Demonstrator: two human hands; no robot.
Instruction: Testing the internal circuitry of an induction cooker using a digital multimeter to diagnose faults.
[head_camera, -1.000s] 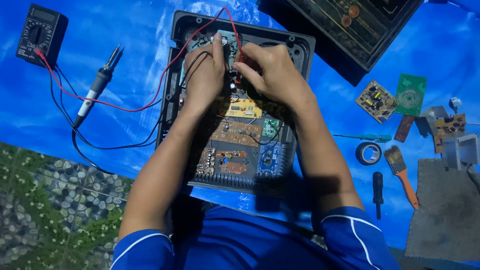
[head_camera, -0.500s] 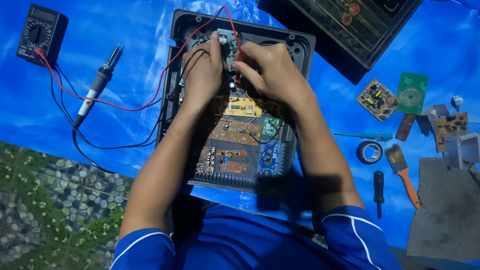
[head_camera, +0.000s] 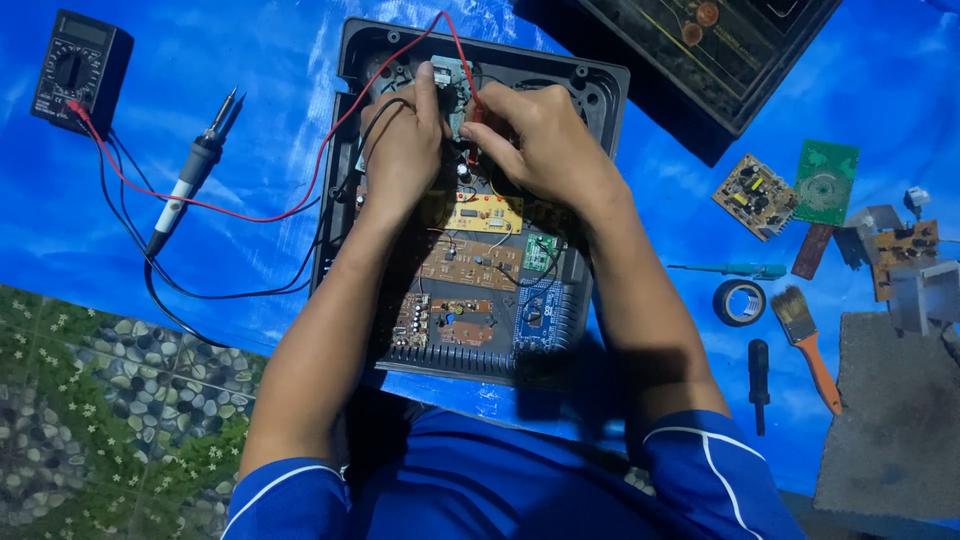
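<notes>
On a glossy blue tarp (head_camera: 250, 130) beside pebble-patterned flooring (head_camera: 110, 400), the left hand (head_camera: 400, 150) and right hand (head_camera: 540, 145) both pinch a small metal component (head_camera: 452, 85) inside an open black plastic casing (head_camera: 600, 90).

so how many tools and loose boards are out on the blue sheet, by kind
multimeter: 1
soldering iron: 1
screwdrivers, teal and black: 2
tape roll: 1
brush: 1
loose circuit boards, tan, green and brown: 3
total: 9
</notes>
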